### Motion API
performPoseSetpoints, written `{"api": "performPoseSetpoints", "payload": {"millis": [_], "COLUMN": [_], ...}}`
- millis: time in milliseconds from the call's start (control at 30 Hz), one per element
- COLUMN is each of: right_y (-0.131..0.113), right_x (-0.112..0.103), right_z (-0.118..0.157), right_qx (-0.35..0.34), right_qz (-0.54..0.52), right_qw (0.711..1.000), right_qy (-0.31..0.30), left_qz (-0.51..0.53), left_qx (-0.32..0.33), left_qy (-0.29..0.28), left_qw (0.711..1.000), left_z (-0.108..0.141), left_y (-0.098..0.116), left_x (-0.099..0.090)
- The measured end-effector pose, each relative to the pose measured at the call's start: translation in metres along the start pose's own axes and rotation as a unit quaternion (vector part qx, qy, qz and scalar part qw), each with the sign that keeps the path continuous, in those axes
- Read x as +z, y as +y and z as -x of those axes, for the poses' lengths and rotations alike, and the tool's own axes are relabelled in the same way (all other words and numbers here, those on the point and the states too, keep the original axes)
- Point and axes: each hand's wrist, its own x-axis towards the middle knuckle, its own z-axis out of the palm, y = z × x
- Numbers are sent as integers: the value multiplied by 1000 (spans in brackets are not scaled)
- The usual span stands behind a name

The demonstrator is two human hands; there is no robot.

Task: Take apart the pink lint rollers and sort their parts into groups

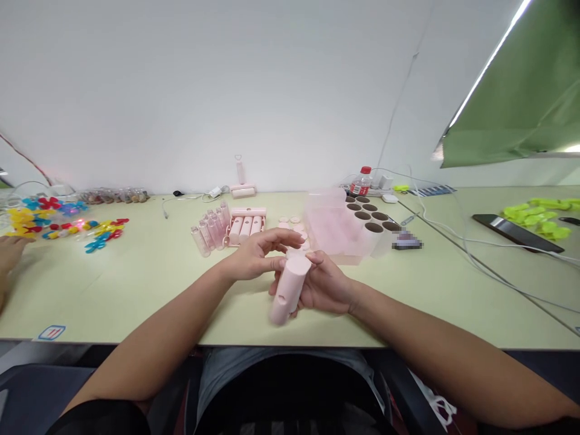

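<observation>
A pink cylinder (290, 291) with a small hole in its side is tilted above the table's front part. My right hand (327, 284) is wrapped round it from the right. Against its upper end rests the thumb of my left hand (263, 252), whose other fingers are spread apart over the top. Behind the hands lie small pale pink discs (294, 226). To their left are a pink case (248, 212) holding pink cylinders and several clear pink tubes (211, 229) lying side by side.
A pink translucent box (333, 223) stands right of the discs, beside a holder with round openings (374, 227). A red-capped bottle (361, 181) is behind. Another person's hand (12, 251) is at the far left near colourful pieces (97, 235). Cables (480, 266) cross the right side.
</observation>
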Motion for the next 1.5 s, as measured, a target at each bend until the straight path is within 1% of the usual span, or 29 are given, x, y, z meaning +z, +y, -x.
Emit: {"api": "performPoseSetpoints", "payload": {"millis": [100,200,267,367,433,500,600,733,800,900,967,1100,1233,1367,1433,1500], "right_y": [5,9,10,8,7,6,7,7,5,3,3,4,5,4,5,5], "right_x": [-1,-1,-1,-2,-2,-1,0,0,-1,-2,-2,4,10,12,11,11], "right_z": [-1,-2,-3,-3,-2,-1,-1,-2,-1,0,0,0,0,0,-1,-2], "right_qx": [47,69,72,60,48,45,37,27,26,37,46,54,62,78,68,57], "right_qz": [1,-5,-19,-35,-30,-19,-9,-17,-25,-29,-36,-61,-76,-83,-89,-97], "right_qw": [999,998,997,998,998,999,999,999,999,999,998,997,995,993,993,992], "right_qy": [-18,-12,-10,-10,-13,-11,0,-7,-7,-4,-7,-7,4,14,32,49], "left_qz": [-70,-130,-146,-157,-173,-193,-237,-306,-317,-317,-327,-355,-377,-397,-398,-386], "left_qx": [34,74,98,128,146,165,192,234,234,210,209,228,269,289,299,299], "left_qy": [12,24,15,-18,-32,-32,-13,57,74,56,59,92,94,101,107,118], "left_qw": [997,988,984,979,973,967,952,921,916,923,920,902,881,865,861,864], "left_z": [0,2,4,5,3,2,0,1,2,2,2,1,0,-1,-2,-3], "left_y": [3,9,14,19,19,16,8,-1,-3,-2,-2,0,0,0,0,0], "left_x": [7,6,2,-4,-4,0,8,12,11,10,11,14,18,20,20,20]}}
